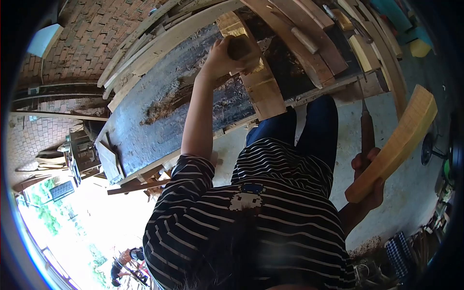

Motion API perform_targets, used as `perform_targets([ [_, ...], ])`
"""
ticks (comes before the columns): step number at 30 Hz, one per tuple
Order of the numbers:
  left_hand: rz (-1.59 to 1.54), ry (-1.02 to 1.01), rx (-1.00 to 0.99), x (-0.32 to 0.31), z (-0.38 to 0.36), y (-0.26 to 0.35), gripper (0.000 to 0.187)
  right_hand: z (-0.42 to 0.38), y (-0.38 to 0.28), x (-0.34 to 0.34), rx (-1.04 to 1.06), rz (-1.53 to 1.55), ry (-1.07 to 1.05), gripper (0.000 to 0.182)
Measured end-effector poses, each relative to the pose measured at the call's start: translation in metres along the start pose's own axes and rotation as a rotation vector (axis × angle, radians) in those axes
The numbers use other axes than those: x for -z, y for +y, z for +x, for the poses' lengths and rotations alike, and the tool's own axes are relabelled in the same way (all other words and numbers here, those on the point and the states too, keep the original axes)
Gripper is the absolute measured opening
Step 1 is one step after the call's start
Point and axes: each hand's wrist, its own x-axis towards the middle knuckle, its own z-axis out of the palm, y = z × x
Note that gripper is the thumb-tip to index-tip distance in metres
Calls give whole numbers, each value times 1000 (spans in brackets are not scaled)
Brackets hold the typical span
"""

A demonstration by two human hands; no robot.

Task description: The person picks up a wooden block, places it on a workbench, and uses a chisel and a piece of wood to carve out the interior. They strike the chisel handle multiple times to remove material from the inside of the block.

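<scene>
At the bench, my left hand (220,59) is closed round a dark brown block-like object (240,50), whose exact shape is hard to make out. Beneath it a wooden plank (266,94) lies across the bench, its near end at the front edge. On the right, away from the bench, my right hand (372,186) is closed round a thick, slightly curved piece of pale wood (396,145). The same hand also grips a tool with a brown handle (368,133) and a thin metal shaft pointing towards the bench.
The dark bench top (140,130) carries wood shavings (162,108). Long boards (169,41) line its far side, and curved planks (309,53) lie at its right. A fan (429,149) stands at the far right. Another person (126,258) is at the lower left.
</scene>
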Motion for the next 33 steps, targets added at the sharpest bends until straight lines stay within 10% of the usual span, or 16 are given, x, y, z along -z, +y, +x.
perform_targets([
  [30, -607, 181, -53, -48, -1, -71, 102, 13, 16, -8, -106, 82, -190, 61],
  [33, -259, 227, 31, -45, -6, -67, 103, 13, 20, -11, -98, 72, -225, 62],
])
